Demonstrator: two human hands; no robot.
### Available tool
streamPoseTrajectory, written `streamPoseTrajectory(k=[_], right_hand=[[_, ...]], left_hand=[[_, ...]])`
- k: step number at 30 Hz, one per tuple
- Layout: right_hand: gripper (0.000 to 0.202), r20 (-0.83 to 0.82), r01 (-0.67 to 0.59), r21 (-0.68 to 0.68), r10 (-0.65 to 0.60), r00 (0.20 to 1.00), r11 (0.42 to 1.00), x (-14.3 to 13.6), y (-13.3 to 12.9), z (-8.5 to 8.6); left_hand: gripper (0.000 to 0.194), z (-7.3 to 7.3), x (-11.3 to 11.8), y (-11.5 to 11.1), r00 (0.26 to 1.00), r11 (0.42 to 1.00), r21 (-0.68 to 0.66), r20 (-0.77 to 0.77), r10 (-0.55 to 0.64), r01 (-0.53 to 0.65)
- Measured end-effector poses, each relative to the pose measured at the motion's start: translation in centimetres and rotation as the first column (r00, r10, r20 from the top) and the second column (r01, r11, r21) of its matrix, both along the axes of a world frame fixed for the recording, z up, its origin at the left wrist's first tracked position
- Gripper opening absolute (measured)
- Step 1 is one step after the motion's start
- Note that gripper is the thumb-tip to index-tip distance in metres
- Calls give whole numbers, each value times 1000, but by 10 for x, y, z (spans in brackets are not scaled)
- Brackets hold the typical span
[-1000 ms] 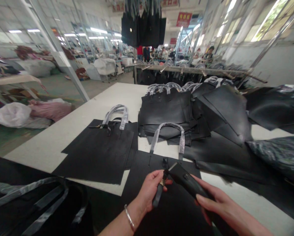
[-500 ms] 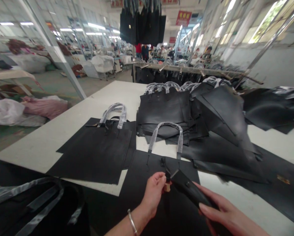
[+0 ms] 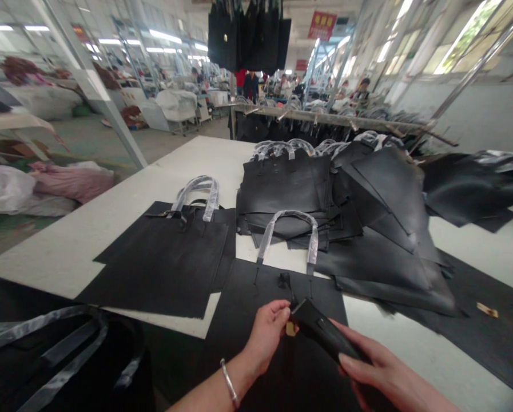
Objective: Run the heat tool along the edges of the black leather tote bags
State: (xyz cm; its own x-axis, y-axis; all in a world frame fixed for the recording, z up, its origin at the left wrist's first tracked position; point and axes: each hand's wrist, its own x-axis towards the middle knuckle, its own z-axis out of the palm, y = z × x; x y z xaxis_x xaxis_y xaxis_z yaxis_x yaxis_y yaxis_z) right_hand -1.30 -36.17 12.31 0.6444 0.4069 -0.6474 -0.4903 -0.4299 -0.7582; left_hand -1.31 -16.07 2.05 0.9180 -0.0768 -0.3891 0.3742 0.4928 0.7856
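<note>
A black panel [image 3: 243,309] with one plastic-wrapped handle [image 3: 287,216] lies in front of me. Over it, my left hand [image 3: 270,326] pinches the end of a thin black strap [image 3: 291,290], and a small gold-coloured piece [image 3: 291,328] shows by its fingertips. My right hand [image 3: 374,357] is wrapped round a dark elongated tool [image 3: 325,332]. The tool's tip lies close beside the left fingertips; whether they touch is not clear.
Black panels with wrapped handles lie at the left [image 3: 153,263]. Stacked black pieces [image 3: 286,186] stand behind the handle, and large loose sheets [image 3: 385,194] spread right. Wrapped handles [image 3: 63,343] show at lower left. Black bags [image 3: 250,40] hang overhead. People work far back.
My right hand has moved slightly left, bringing the tool's tip closer to my left fingertips. The whole view has shifted slightly.
</note>
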Motion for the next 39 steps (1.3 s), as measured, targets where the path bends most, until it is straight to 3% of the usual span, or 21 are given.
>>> streamPoseTrajectory(k=[4,9,11,14,17,19,20,21,22,23,24,25,26,31,35,39], right_hand=[[86,68,2,28,-4,998,1000,4,7,0],[80,31,-66,4,66,997,998,3,2,-1],[81,50,-39,9,38,998,999,4,5,-3],[84,159,76,-32,-70,985,997,12,12,-2],[85,310,166,-137,-117,944,977,21,14,10],[85,386,190,-191,-104,917,963,24,12,21],[85,407,191,-209,-92,909,959,25,11,25],[86,413,183,-220,-79,907,958,25,12,28],[87,407,169,-220,-68,911,961,25,14,28],[87,390,147,-213,-54,919,966,25,17,27],[87,356,110,-198,-33,934,974,25,22,24],[86,308,66,-177,-9,951,982,26,29,19],[84,256,16,-148,23,966,989,27,36,13],[78,92,-208,-10,208,974,978,39,77,-11],[67,-6,-220,75,221,975,973,55,99,-20],[54,-23,-220,103,223,975,970,71,114,-24]], left_hand=[[47,1,1,2,1000,999,-36,12,-13,13],[44,-7,-2,2,1000,999,-33,4,-5,5],[44,-6,0,1,999,999,-37,4,-36,36],[45,6,13,0,997,993,-90,-4,-79,78],[40,26,37,9,992,979,-203,126,16,9],[36,33,53,25,966,993,-107,248,71,-45],[33,34,59,36,948,994,82,314,49,-78],[29,31,65,48,929,934,335,370,-9,-124],[26,26,69,61,912,797,575,403,-78,-186],[25,20,73,75,900,622,743,414,-136,-247],[25,12,75,87,894,466,834,414,-174,-295],[26,5,77,98,891,362,873,412,-191,-326],[26,-2,77,107,891,314,886,411,-192,-341],[14,-18,74,121,882,202,913,398,-254,-354],[8,-18,72,118,875,160,922,386,-294,-353],[10,-19,73,120,874,160,927,375,-310,-340]])
